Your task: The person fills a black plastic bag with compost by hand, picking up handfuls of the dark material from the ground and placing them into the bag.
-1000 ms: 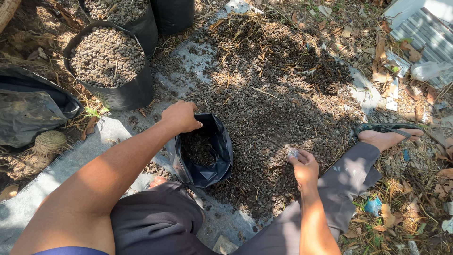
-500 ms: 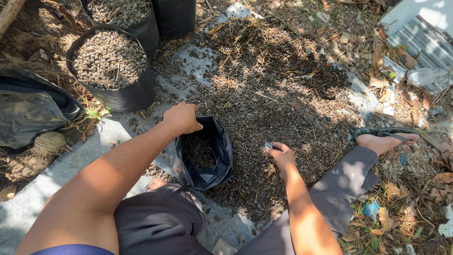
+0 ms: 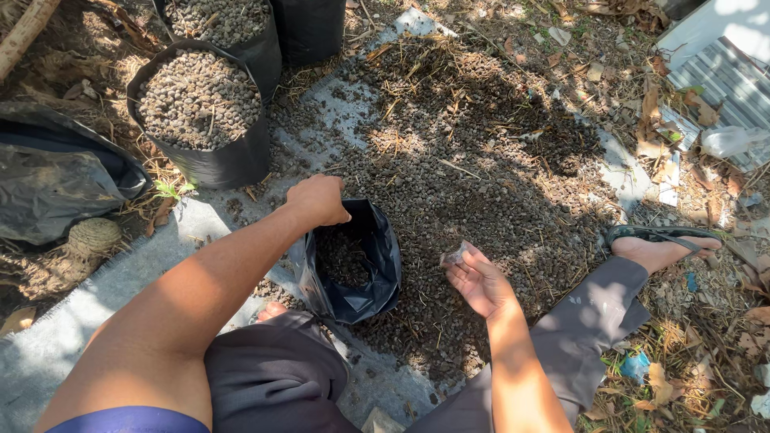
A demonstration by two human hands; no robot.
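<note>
You sit on the ground with your grey-trousered legs (image 3: 593, 321) spread to either side, your right foot in a dark sandal (image 3: 659, 236) out to the right. Between your knees stands a small black plastic bag (image 3: 357, 261), its mouth open and tilted toward the right, partly filled with dark pellet-like material. Your left hand (image 3: 319, 200) is closed in a fist on the bag's upper left rim, pinching the plastic and holding the mouth open. Your right hand (image 3: 479, 281) hovers palm up just to the right of the bag, clear of it, fingers loosely curled and cupping a small pale lump (image 3: 453, 255) at the fingertips; what the lump is cannot be told. Under and beyond that hand spreads a wide heap of the same dark pellets mixed with dry straw (image 3: 465, 160), lying over a pale concrete slab (image 3: 345, 100). Farther off on the left stands a larger black grow bag (image 3: 233, 160) filled to the brim with the brownish pellets, with another filled bag (image 3: 261, 44) behind it at the top edge. A crumpled sheet of black plastic (image 3: 56, 180) lies at the far left, and dry leaves litter the ground on the right by a corrugated metal sheet (image 3: 722, 80).
</note>
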